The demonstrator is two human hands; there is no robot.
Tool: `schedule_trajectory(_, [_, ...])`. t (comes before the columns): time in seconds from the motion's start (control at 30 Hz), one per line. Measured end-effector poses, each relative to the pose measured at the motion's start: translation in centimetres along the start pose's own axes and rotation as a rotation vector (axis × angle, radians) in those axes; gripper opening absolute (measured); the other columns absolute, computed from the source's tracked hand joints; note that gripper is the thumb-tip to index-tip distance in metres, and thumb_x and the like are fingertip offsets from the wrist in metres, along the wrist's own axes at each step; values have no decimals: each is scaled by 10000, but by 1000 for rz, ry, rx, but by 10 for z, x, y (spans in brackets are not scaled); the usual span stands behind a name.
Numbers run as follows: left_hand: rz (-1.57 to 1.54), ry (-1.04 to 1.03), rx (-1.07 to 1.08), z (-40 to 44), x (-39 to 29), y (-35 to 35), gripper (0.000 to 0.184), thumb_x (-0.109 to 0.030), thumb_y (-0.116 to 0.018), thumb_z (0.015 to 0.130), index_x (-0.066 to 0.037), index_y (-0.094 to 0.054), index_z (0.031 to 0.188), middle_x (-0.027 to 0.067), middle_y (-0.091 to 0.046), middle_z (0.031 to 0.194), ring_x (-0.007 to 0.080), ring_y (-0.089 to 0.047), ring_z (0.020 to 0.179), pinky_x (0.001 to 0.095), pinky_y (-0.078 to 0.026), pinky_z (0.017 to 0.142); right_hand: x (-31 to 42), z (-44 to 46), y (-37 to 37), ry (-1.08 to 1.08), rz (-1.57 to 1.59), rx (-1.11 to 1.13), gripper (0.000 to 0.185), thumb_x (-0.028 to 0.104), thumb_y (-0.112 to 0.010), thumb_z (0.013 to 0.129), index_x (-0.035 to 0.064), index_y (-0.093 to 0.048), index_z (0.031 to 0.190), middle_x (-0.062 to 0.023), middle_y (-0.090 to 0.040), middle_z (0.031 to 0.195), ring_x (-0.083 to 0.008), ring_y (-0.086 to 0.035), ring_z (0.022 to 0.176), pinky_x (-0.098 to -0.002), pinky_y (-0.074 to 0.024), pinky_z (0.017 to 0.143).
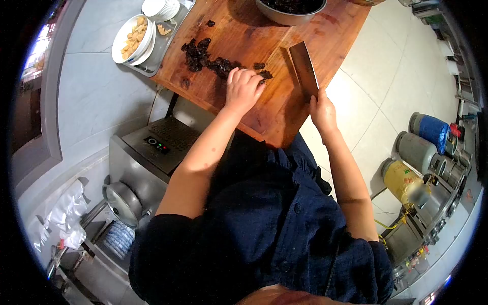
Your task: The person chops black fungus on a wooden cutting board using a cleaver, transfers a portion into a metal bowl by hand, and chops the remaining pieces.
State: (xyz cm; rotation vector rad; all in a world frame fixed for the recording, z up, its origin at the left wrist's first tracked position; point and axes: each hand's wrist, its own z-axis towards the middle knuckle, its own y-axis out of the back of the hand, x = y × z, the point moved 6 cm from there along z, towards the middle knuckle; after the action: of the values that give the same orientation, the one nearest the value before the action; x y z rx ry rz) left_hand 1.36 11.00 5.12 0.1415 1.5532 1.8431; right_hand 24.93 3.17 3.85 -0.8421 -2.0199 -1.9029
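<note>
My left hand (pixel 244 92) is over the wooden table top, its curled fingers closed on some dark, wrinkled wood ear mushroom (pixel 222 66). More of the mushroom (pixel 196 54) lies in a clump to the upper left. Small loose bits (pixel 260 66) rest just beyond my left fingertips. In my right hand (pixel 324 113) is a cleaver (pixel 304 68), gripped at the handle near the table's right edge. Its broad blade points away from me, to the right of the mushroom and apart from it. My right fingers hide most of the handle.
A metal bowl (pixel 292 18) of dark pieces stands at the table's far side. On the left, a metal tray (pixel 168 51) holds a white bowl (pixel 118 47) of light brown chunks and stacked white dishes (pixel 160 8). Gas cylinders (pixel 417 147) stand on the tiled floor at right.
</note>
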Motion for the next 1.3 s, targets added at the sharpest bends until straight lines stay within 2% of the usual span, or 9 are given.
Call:
schedule_trajectory(0.17, [51,144,224,26,-2,-29,308,-189,-704,850,-69,-648,1128,108,-602,1016,279,-562,1023,457,-367,1007,-2,-1,0,-6,0,-18,166,125,-540,899,14,-440,969,-271,-621,731,-463,-615,691,-531,-489,613])
schedule_trajectory(0.2, [61,124,183,31,-2,-27,263,-161,-682,841,-81,-639,1089,125,-622,942,318,-597,943,449,-441,879,-3,-1,-1,-2,16,-30,165,126,-540,900,14,-439,967,-272,-622,734,-464,-615,695,-533,-489,618])
schedule_trajectory(0.33, [-295,172,215,26,-19,-26,321,-149,-650,875,-42,-574,1168,183,-625,1012,402,-606,917,461,-501,777,-11,-7,3,-87,108,1,171,133,-547,900,9,-460,978,-287,-624,771,-471,-616,741,-538,-483,652])
schedule_trajectory(0.53, [-393,364,278,-25,-30,-35,350,-76,-619,875,-7,-545,1211,227,-592,1117,386,-565,1071,426,-480,899,-28,-28,6,-154,218,41,166,138,-560,900,7,-490,976,-287,-629,812,-469,-617,785,-514,-488,675])
schedule_trajectory(0.77, [-681,698,250,-46,-14,-42,363,-65,-689,830,-15,-533,1154,203,-647,1020,343,-647,956,407,-520,810,-19,-68,23,-21,128,152,146,119,-548,905,12,-524,1002,-262,-636,837,-449,-628,774,-496,-502,674])
schedule_trajectory(0.9, [-389,321,172,-38,-34,-48,412,-101,-733,824,-14,-496,1150,155,-592,999,259,-592,842,364,-518,754,-15,-72,14,72,34,152,168,120,-561,887,14,-538,1015,-253,-643,861,-435,-637,764,-497,-517,674])
schedule_trajectory(1.0, [-323,347,23,-43,-38,-35,360,-112,-736,825,-24,-529,1106,140,-552,1021,251,-567,818,363,-511,756,-11,-70,11,99,36,149,178,122,-555,888,8,-533,1022,-257,-639,846,-433,-637,757,-496,-512,663])
schedule_trajectory(1.1, [-352,424,63,-56,-26,-36,354,-110,-744,785,-16,-545,1062,177,-548,1032,378,-568,989,436,-489,825,-14,-70,9,59,57,187,184,124,-552,890,7,-530,1030,-256,-636,811,-430,-636,742,-494,-509,655])
schedule_trajectory(1.3, [-168,212,95,-49,-33,-34,266,-183,-741,804,-25,-627,987,136,-582,970,328,-589,912,425,-492,770,-11,-72,12,111,25,212,184,99,-564,887,22,-527,1050,-244,-633,798,-427,-632,730,-481,-509,636])
